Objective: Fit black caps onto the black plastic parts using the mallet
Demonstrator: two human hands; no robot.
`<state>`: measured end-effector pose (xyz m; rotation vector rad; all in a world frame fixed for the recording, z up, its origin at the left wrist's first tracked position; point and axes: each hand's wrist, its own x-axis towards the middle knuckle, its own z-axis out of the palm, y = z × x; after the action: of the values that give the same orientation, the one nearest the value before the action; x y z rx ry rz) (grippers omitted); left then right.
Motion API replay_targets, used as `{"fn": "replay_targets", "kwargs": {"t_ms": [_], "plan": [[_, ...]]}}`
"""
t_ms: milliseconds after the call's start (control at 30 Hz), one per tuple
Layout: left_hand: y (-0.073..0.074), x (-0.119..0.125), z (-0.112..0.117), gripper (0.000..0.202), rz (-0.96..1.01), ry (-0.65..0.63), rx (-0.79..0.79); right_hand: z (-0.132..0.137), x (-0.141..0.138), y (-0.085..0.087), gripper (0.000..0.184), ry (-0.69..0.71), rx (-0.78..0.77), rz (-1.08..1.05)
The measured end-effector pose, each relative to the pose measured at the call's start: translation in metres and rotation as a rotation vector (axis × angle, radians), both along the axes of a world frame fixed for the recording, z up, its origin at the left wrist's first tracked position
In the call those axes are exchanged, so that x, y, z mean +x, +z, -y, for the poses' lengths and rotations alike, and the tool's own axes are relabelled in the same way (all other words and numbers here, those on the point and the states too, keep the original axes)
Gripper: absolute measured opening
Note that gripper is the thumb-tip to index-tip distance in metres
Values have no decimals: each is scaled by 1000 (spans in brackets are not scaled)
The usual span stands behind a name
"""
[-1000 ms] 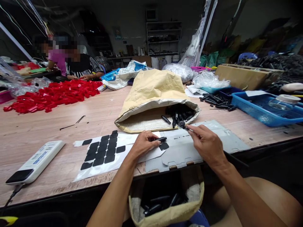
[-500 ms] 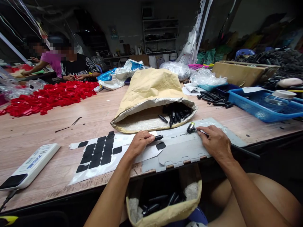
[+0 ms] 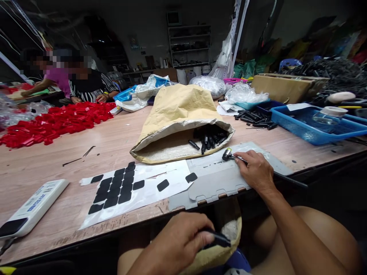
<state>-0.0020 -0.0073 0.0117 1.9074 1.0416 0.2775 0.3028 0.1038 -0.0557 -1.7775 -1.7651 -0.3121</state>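
Note:
My left hand (image 3: 177, 244) is below the table edge, closed around a small black plastic piece (image 3: 219, 240) over an open tan sack (image 3: 229, 233) between my knees. My right hand (image 3: 256, 170) rests on a grey cardboard sheet (image 3: 220, 179) and pinches the thin handle of a small hammer (image 3: 228, 154) whose head lies on the sheet. One black pad (image 3: 191, 177) lies on that sheet. A white backing sheet (image 3: 137, 189) to the left carries several black pads (image 3: 116, 189). A big tan sack (image 3: 179, 122) lies open behind, with black plastic pieces (image 3: 208, 139) spilling from its mouth.
A white device (image 3: 28, 210) lies at the near left. A heap of red parts (image 3: 54, 122) covers the far left, where other people sit. A blue tray (image 3: 315, 124), loose black pieces (image 3: 252, 116), a cardboard box (image 3: 286, 86) and plastic bags stand at the right.
My left hand left the table and dropped below its edge with the black piece. My right hand lowered the hammer onto the grey sheet. A second loose pad now shows on the white sheet.

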Motion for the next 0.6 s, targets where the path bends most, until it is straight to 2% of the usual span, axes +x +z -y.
{"fn": "replay_targets", "kwargs": {"t_ms": [167, 233, 267, 300, 367, 467, 533, 600], "plan": [[-95, -27, 24, 33, -611, 289, 154, 0, 0, -1, 27, 0, 10, 8], [-119, -41, 32, 32, -715, 338, 236, 0, -1, -1, 27, -1, 10, 14], [-123, -45, 35, 30, -743, 340, 256, 0, -1, -1, 27, -2, 8, 20], [-121, -46, 38, 29, -759, 335, 266, 0, -1, -1, 27, -4, 6, 26], [-101, -41, 41, 26, -746, 301, 265, 0, -1, -1, 27, -11, 3, 38], [-45, -18, 27, 19, -556, 206, 232, 1, -1, -2, 27, -22, -5, 55], [-9, 0, -1, 29, -419, 160, 209, 1, -1, -2, 27, -24, -12, 59], [15, 17, -45, 34, -299, 238, 281, 1, -1, -2, 26, -23, -13, 53]]}}
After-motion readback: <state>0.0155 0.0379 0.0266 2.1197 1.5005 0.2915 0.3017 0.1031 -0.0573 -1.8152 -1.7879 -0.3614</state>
